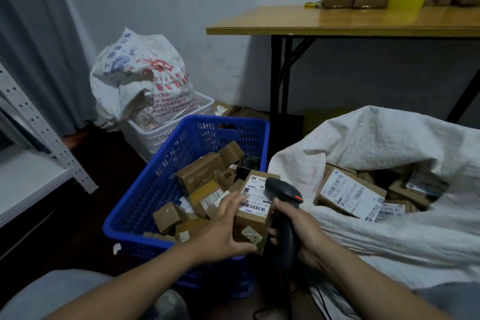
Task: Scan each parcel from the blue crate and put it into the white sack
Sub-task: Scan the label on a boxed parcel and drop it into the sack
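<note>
One parcel (255, 205) is sitting above the blue crate's (145, 203) near right corner, label up. I'm seeing the left hand (223, 231) gripping it, fingers over the label side and thumb under the near edge. The right hand (298, 229) is clenching the scanner (284, 195) handle, with the head right at the label. The white sack (389, 143) is lying open just right.

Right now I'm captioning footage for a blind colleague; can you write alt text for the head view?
A person's left hand holds a brown cardboard parcel with a white barcode label over a blue plastic crate, while the right hand points a black handheld scanner at it. An open white woven sack holding labelled parcels lies to the right.
</note>
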